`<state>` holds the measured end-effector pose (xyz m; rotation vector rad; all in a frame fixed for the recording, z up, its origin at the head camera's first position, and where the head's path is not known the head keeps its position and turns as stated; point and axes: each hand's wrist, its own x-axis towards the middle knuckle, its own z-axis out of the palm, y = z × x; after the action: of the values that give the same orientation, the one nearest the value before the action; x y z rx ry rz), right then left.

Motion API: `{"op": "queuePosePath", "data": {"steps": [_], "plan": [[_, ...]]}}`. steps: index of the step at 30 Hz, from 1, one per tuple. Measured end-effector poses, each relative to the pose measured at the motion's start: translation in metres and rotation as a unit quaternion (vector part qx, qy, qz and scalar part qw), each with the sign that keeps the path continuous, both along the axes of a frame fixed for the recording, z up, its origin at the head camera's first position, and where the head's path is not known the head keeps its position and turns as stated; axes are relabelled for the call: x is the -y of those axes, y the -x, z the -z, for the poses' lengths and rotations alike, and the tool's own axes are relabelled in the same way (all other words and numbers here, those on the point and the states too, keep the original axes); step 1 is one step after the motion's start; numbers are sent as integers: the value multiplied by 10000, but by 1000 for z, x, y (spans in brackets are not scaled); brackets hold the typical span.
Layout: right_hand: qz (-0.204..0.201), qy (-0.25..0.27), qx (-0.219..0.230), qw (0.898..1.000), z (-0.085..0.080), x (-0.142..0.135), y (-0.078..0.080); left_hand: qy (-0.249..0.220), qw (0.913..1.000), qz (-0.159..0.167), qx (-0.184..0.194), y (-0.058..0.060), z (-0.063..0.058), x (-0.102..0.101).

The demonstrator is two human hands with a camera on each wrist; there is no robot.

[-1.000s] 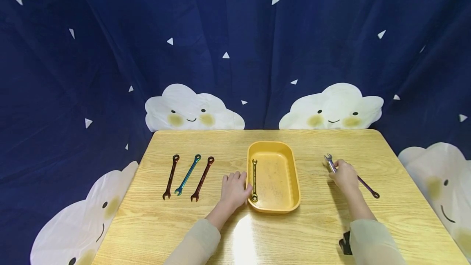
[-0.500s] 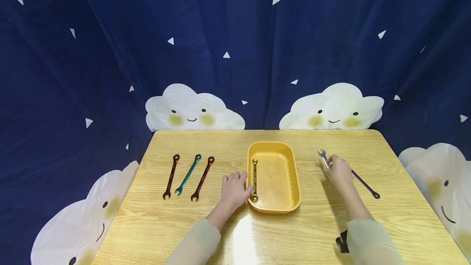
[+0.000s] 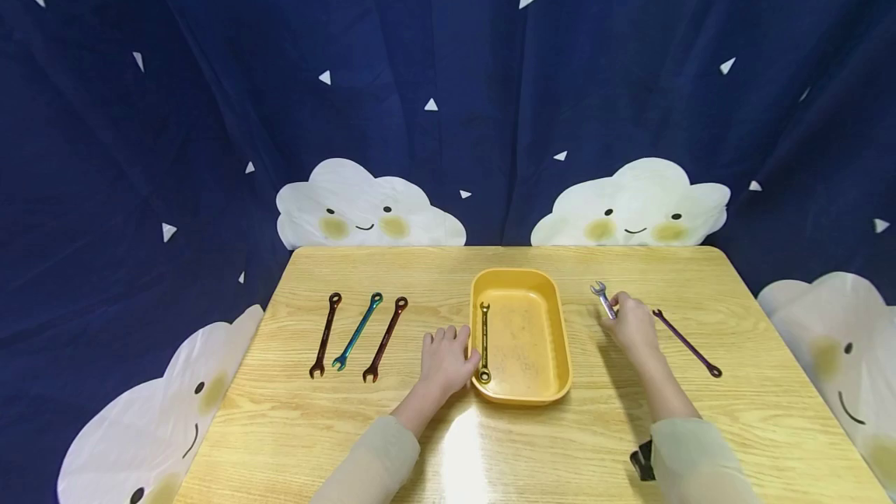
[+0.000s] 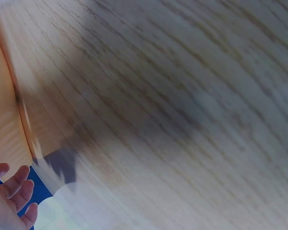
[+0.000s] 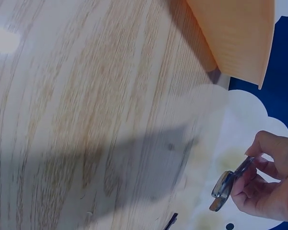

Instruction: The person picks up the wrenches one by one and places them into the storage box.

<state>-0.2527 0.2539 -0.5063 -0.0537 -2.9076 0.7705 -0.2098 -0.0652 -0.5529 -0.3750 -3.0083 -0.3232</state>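
My right hand (image 3: 633, 327) pinches a silver combination wrench (image 3: 603, 299) between thumb and fingers, right of the yellow tray (image 3: 565, 341). Its open end points away toward the back. In the right wrist view the wrench (image 5: 224, 187) shows between my fingers, above its shadow on the table. My left hand (image 3: 446, 360) rests against the tray's left rim, fingers loosely bent; the left wrist view shows these fingers (image 4: 20, 191) beside the tray wall. A gold wrench (image 3: 484, 342) lies lengthwise inside the tray along its left wall.
On the left of the table lie a dark wrench (image 3: 325, 335), a blue-green wrench (image 3: 358, 331) and a dark red wrench (image 3: 385, 339). A purple wrench (image 3: 687, 343) lies at the right. A dark blue curtain (image 3: 490, 99) hangs behind the table's back edge.
My right hand has moved left with the silver wrench, away from the purple wrench, which now shows whole on the table. My left hand and the tray have stayed put.
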Motion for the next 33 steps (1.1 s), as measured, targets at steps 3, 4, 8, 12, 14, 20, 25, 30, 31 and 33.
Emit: {"op": "queuePosePath", "data": {"steps": [3, 4, 8, 12, 14, 20, 25, 30, 31, 33], "plan": [[-20, -4, 2, 10000, -1, 3, 0, -2, 10000, 1, -6, 0, 0, 0], [-33, 9, 26, 10000, -2, 4, 0, -13, 10000, 2, -6, 0, 0, 0], [-110, 62, 65, 9999, -4, 9, 1, -49, 10000, -3, 5, 0, 0, 0], [-178, 31, -61, 9998, -6, 13, 2, -74, 10000, -5, -21, 0, 1, 1], [-204, 13, -129, 9997, -8, 16, 2, -73, 10000, -5, -46, 1, 1, 1], [-277, 58, -211, 9994, -12, 23, 3, -103, 9999, -3, -75, 1, 2, 1], [-326, 63, -251, 9991, -14, 30, 3, -97, 10000, -7, -22, 0, 1, 0], [-349, 50, -287, 9990, -17, 36, 3, -70, 10000, -19, -14, 0, 1, 0], [-340, 37, -284, 9990, -17, 37, 3, -70, 10000, -20, -21, 0, 1, 0], [-362, 37, -287, 9989, -18, 40, 4, -72, 10000, -24, -32, 0, 1, 0]]}}
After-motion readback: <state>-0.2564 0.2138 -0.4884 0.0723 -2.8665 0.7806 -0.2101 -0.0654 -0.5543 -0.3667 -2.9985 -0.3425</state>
